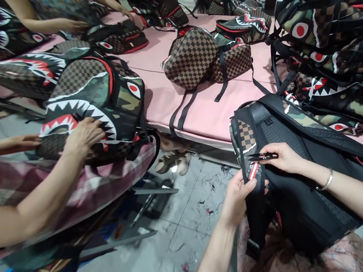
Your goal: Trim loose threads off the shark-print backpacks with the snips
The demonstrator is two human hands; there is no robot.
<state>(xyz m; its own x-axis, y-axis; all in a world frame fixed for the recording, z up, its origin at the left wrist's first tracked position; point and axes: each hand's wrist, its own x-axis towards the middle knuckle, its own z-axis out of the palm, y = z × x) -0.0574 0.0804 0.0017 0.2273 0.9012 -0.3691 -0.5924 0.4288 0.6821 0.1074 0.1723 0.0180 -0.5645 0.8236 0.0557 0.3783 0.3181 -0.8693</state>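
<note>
A black backpack [312, 171] lies back side up across my lap, its top leaning by the pink table's edge. My left hand [238, 193] pinches the backpack's side strap next to a small red and white tag [254, 170] under clear plastic. Small black thread snips [263, 156] are held in my right hand [285, 157], their tips pointing left over the strap just above the tag. A checkered patch [247, 135] shows on the bag above the snips. A silver bracelet is on my right wrist.
Stacked shark-print backpacks [326, 55] crowd the right of the pink table [147, 68], with checkered bags [193, 57] at its middle. At the left, a co-worker's hands [83, 139] touch a camouflage shark backpack [95, 103]. Another person stands behind. Thread scraps litter the floor [181, 227].
</note>
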